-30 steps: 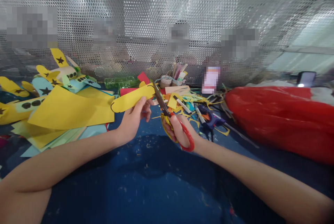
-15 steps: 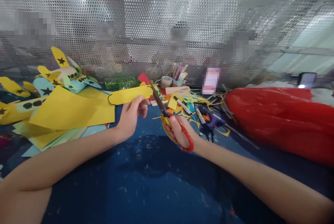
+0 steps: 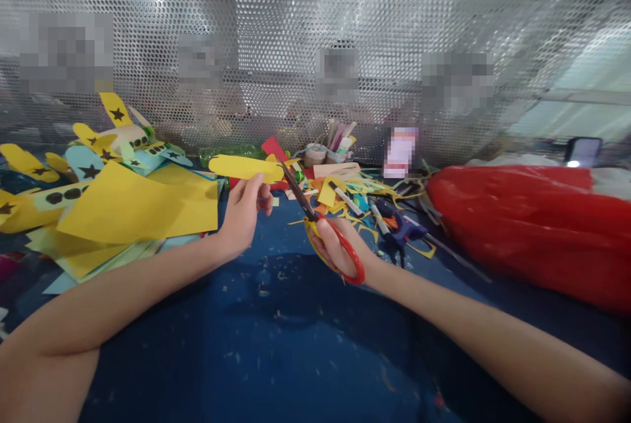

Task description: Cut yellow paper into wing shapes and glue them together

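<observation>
My left hand (image 3: 245, 209) pinches a long yellow paper strip (image 3: 236, 167) by its lower edge, holding it up above the table. The strip's left end is rounded, and black curved marks show near its ends. My right hand (image 3: 335, 245) is closed round the handles of red-and-yellow scissors (image 3: 300, 198). Their dark blades point up and left, with the tips at the strip's right end. Whether the blades touch the paper is hard to make out. Yellow paper sheets (image 3: 142, 206) lie left of my left hand, over green and blue sheets.
Model planes with paper wings (image 3: 133, 140) stand at the back left. Paper scraps (image 3: 328, 193), markers (image 3: 348, 198) and a dark blue glue gun (image 3: 407, 227) lie beyond my right hand. A red plastic bag (image 3: 522, 226) fills the right side. A perforated metal screen (image 3: 276, 35) rises behind.
The yellow strip has turned and tilted in my left hand, its left end now higher and its right end lower. My left hand shifted slightly left; the scissors moved little.
</observation>
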`<act>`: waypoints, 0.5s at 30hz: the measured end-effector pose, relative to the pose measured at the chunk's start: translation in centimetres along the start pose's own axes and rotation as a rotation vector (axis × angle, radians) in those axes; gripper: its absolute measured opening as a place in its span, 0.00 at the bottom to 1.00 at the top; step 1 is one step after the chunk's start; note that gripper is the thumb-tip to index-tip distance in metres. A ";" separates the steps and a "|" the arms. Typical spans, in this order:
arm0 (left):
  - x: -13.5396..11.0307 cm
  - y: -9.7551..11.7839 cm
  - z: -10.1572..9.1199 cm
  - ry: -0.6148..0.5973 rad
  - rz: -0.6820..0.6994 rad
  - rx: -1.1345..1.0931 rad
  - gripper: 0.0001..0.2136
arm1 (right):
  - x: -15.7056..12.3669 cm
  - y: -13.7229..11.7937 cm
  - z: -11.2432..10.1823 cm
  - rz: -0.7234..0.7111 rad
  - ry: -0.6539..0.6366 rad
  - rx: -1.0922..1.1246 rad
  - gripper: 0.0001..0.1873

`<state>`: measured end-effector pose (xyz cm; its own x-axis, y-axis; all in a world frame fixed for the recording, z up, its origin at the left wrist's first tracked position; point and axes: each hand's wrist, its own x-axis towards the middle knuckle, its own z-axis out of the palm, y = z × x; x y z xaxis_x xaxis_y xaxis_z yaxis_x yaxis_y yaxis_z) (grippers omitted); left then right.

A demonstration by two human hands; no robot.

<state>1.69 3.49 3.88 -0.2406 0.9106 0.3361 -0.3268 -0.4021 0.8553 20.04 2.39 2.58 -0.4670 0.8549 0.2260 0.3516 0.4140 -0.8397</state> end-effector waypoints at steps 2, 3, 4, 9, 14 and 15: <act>0.1 0.1 0.0 0.013 0.011 0.025 0.13 | 0.0 -0.2 0.0 0.009 0.011 -0.005 0.32; 0.2 0.1 0.0 0.014 0.016 0.041 0.14 | 0.0 -0.3 0.0 0.012 0.014 -0.008 0.32; 0.2 0.1 0.0 0.011 0.022 0.059 0.14 | -0.1 -0.3 0.0 0.012 0.017 -0.012 0.32; 0.4 0.1 -0.2 -0.018 0.066 0.175 0.14 | -0.1 -0.5 0.1 0.030 0.014 -0.043 0.33; 0.5 -0.1 -0.4 -0.012 0.107 0.248 0.16 | 0.0 -0.5 -0.2 0.091 -0.041 -0.066 0.35; 0.5 -0.1 -0.4 -0.015 0.108 0.240 0.16 | 0.0 -0.6 -0.3 0.091 -0.065 -0.069 0.36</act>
<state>1.23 3.98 3.83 -0.2485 0.8655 0.4348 -0.0731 -0.4644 0.8826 20.05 2.23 3.19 -0.4817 0.8686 0.1163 0.4483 0.3582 -0.8189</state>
